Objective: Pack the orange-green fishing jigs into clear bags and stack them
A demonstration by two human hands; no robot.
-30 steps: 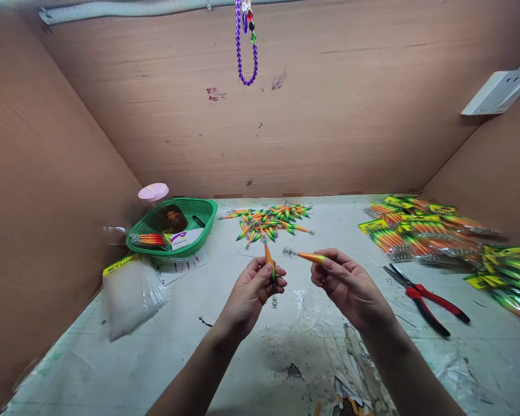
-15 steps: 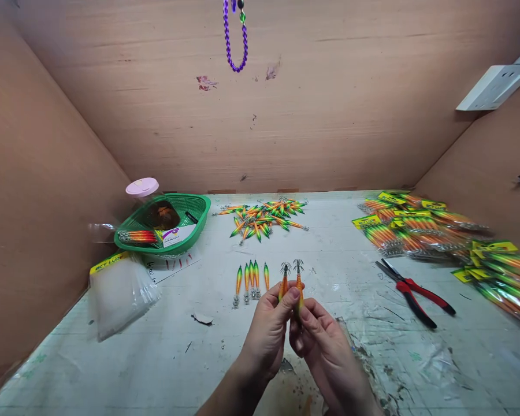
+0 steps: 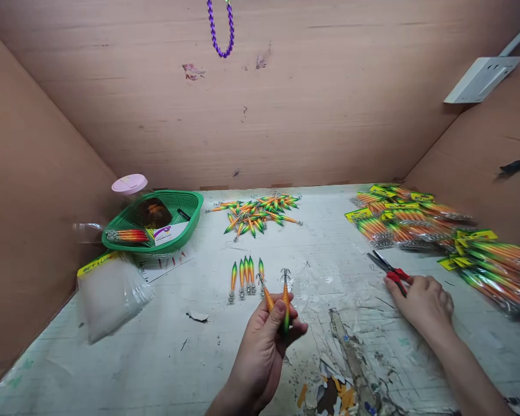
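The left hand (image 3: pixel 264 346) is raised just above the near part of the table (image 3: pixel 125 358), its fingers (image 3: pixel 275 315) and thumb pinched shut on two lures (image 3: pixel 285 301). These are orange and green, and they stand roughly upright with their metal hook crowns on top. One leans a little to the left.

Just beyond the left hand, a short row of lures (image 3: pixel 245 276) lies side by side on the table, hooks toward the person.

The right hand (image 3: pixel 422 303) rests well to the right, palm down over the red handles of the pliers (image 3: pixel 383 267). The dark jaws poke out past the fingertips. The fingers look curled over the handles, but the hand hides them, so I cannot tell whether they actually clasp.

Farther back in the middle is a loose pile of lures (image 3: pixel 255 211). A green basket (image 3: pixel 193 215) sits at the left with a stack of clear bags (image 3: pixel 110 292) in front of it. Packaged lures (image 3: pixel 398 222) are heaped along the right side, near the pliers.
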